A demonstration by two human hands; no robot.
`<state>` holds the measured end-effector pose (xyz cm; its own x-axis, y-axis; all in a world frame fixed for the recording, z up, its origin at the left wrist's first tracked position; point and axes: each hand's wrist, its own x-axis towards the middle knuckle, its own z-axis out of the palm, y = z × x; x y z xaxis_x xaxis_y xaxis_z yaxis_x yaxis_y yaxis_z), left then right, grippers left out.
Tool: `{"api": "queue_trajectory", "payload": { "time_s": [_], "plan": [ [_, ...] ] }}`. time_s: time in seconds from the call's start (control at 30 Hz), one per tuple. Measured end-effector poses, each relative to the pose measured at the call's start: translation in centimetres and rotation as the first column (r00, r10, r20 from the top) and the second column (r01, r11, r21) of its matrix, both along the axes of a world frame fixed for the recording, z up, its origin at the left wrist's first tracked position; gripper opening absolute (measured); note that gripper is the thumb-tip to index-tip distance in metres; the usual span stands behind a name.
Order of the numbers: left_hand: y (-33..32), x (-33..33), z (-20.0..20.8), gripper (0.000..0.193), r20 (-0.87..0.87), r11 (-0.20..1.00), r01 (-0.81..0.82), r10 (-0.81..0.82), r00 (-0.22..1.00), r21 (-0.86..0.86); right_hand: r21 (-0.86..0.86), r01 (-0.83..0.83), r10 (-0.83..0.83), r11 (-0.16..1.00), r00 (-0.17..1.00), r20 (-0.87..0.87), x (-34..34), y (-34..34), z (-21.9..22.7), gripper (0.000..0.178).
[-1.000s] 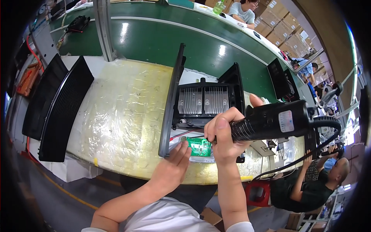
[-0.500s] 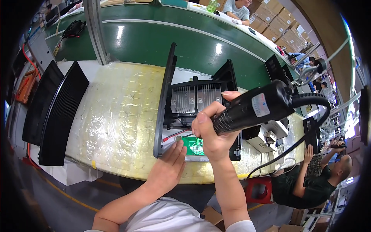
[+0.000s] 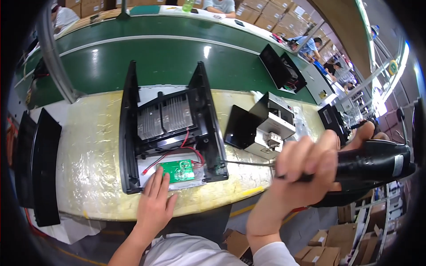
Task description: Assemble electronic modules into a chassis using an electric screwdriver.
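Observation:
A green circuit board (image 3: 181, 172) lies at the near end of a black housing frame (image 3: 128, 137), with red wires (image 3: 198, 155) running beside it. My left hand (image 3: 155, 201) rests its outstretched fingers on the board's left edge. Off to the right, my right hand (image 3: 306, 175), blurred by motion, is wrapped round a black electric screwdriver (image 3: 375, 165). The tool lies nearly level, its thin shaft reaching left toward the housing's right wall; whether the tip touches anything I cannot tell. Behind the board sits a finned metal heat sink (image 3: 166, 116).
Curved black panels (image 3: 44, 164) stand at the left end of the film-covered table (image 3: 88, 150). White-and-black units (image 3: 264, 133) stand right of the housing. Beyond runs a green conveyor (image 3: 168, 62), with people seated behind it. Cardboard boxes (image 3: 328, 239) lie at lower right.
My right hand has swung the screwdriver away from the board to the right, tipping it level. My left hand stays at the board's left edge. The view has turned rightward.

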<state>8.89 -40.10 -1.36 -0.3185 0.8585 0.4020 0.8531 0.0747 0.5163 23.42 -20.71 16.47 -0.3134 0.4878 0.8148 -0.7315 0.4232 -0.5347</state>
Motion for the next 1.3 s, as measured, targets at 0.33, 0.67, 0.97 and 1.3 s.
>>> {"api": "queue_trajectory", "payload": {
  "time_s": [0.33,0.67,0.97,1.3],
  "plan": [
    [-0.5,-0.3,-0.1,0.062,-0.021,0.996,-0.044,0.043,0.999,-0.079,-0.024,0.599,-0.594,0.800,0.798,0.106,4.4,10.4,-2.5,0.059],
    [-0.6,-0.2,-0.3,0.056,-0.024,0.996,-0.054,0.052,0.998,-0.071,-0.014,0.482,-0.469,0.876,0.859,0.203,5.4,12.3,-4.0,0.069],
    [1.0,0.6,0.8,0.045,-0.065,1.000,-0.004,0.002,0.998,-0.029,0.034,0.182,-0.178,0.983,0.979,-0.104,8.5,3.2,3.1,0.033],
    [1.5,1.0,0.5,0.040,-0.019,0.998,-0.022,0.023,1.000,0.055,-0.062,-0.072,0.080,0.995,0.986,0.144,-1.3,-4.0,-1.6,0.020]
  ]
}}
